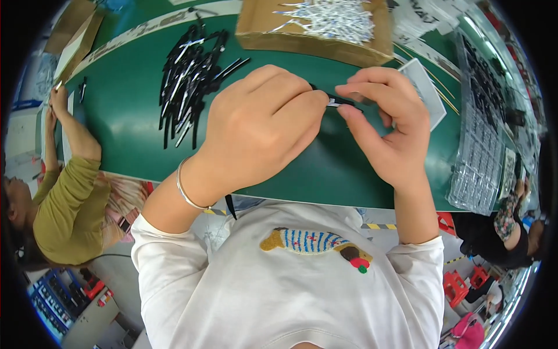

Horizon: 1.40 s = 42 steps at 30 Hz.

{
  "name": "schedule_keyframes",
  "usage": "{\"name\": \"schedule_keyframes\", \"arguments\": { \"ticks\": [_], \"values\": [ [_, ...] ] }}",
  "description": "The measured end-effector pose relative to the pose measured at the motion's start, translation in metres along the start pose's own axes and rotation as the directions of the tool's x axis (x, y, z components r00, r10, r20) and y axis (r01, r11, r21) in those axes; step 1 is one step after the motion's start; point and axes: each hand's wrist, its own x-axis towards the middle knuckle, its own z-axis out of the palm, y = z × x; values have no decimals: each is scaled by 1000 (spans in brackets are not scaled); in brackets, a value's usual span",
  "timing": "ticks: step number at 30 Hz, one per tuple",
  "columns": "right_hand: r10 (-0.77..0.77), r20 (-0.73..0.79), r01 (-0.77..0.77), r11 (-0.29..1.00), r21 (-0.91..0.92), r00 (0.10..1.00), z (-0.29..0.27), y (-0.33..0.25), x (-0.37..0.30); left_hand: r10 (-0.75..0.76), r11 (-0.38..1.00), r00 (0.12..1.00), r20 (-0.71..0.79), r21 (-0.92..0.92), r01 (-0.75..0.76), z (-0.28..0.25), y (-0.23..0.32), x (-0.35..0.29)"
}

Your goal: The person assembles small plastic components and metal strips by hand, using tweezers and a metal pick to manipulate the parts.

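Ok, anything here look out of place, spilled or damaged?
Nothing stands out. Both hands, left hand and right hand, pinch a thin black strip over the green table. The black strips lie in a loose heap, none visibly broken.

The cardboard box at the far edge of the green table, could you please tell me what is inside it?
The cardboard box holds a heap of small white-and-blue packets. Whatever lies beneath that heap, and the box floor, is covered.

Left hand (261, 125) curled, right hand (383, 125) pinching — fingertips nearly meeting, forearms raised.
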Motion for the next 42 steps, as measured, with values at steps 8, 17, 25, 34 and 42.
{"name": "schedule_keyframes", "arguments": {
  "ticks": [8, 17, 25, 34, 42],
  "values": [
    [-242, -44, 231, 957, -175, 969, -14, 17, -4, -48, 988, 998, 48, -145, 54, 15, 8, 19],
    [-204, -222, 257, 936, 241, 953, -36, 24, 12, -182, 956, 981, 69, -222, 193, 10, -6, 13],
    [88, -11, -83, 886, -456, 996, -47, 54, 80, -236, 930, 956, 173, -246, 274, 10, -2, 6],
    [429, 117, -256, 713, -653, 896, -81, 66, -10, -231, 926, 958, 172, -264, 270, 15, 4, 6],
    [407, -31, -369, 791, -488, 913, -95, 70, -12, -376, 847, 902, 213, -316, 428, 21, 7, 5]
  ]
}}
